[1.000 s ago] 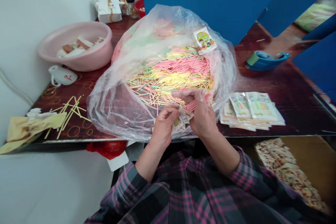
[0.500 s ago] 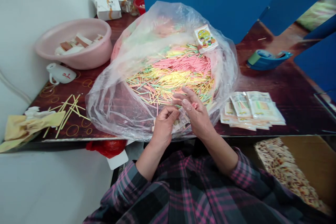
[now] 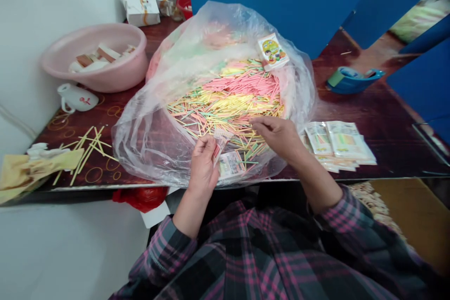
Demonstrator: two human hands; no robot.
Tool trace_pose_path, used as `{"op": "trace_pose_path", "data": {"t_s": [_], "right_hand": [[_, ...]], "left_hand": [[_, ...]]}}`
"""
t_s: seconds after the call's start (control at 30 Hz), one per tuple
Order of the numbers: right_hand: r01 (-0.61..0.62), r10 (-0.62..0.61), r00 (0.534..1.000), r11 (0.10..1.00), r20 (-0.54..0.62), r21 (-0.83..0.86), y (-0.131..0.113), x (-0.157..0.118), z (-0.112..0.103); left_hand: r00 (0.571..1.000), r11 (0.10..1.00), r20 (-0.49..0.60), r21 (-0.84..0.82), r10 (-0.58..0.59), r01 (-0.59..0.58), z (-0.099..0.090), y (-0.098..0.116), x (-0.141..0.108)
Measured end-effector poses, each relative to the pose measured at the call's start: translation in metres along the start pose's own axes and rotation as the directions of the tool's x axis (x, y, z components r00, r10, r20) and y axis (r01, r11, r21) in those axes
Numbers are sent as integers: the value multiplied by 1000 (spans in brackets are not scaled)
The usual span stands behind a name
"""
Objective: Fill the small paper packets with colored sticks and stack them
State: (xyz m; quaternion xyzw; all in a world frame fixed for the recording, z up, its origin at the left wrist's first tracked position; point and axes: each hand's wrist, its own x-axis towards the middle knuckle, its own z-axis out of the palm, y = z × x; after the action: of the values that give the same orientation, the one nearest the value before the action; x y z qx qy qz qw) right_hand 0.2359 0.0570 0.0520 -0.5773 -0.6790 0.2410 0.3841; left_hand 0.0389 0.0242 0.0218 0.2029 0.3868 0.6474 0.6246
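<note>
My left hand (image 3: 204, 166) is closed on a small clear printed packet (image 3: 222, 137), with something pink showing inside it. Just beside that hand, a second printed packet (image 3: 231, 165) lies on the front of a large clear plastic bag (image 3: 137, 143). Thin pink, yellow, green and orange sticks (image 3: 239, 101) fill the bag's wide mouth. Over the right front of these sticks is my right hand (image 3: 281, 137), thumb and fingertips pinched together; whatever may be between them is too small to make out. A small printed box (image 3: 273, 51) rests on the bag's back right.
Filled flat packets (image 3: 346, 143) are piled at the right, with a blue tape dispenser (image 3: 353, 80) behind. On the left are loose yellow sticks (image 3: 89, 147), a white mug (image 3: 78, 98), a pink basin (image 3: 101, 68) and a yellow cloth (image 3: 42, 168). White boxes (image 3: 142, 4) stand farther back.
My hands have moved apart. The left went slightly left with the packet; the right drew away to the right, its fingers now pinched over the sticks. The lying packet is now uncovered.
</note>
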Motion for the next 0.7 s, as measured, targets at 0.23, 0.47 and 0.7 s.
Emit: {"op": "trace_pose_path", "data": {"t_s": [0.23,0.47,0.7], "right_hand": [[360,-83,868,784,490,-506,6,7,4],[539,-153,763,688,628,-487,5,6,10],[446,-280,834,849,475,-283,13,13,11]], "left_hand": [[999,999,5,-15,-46,46,-4,-10,-4],[999,999,15,1,-41,41,-5,-11,-3],[999,997,13,56,-51,50,-4,-9,-5]]}}
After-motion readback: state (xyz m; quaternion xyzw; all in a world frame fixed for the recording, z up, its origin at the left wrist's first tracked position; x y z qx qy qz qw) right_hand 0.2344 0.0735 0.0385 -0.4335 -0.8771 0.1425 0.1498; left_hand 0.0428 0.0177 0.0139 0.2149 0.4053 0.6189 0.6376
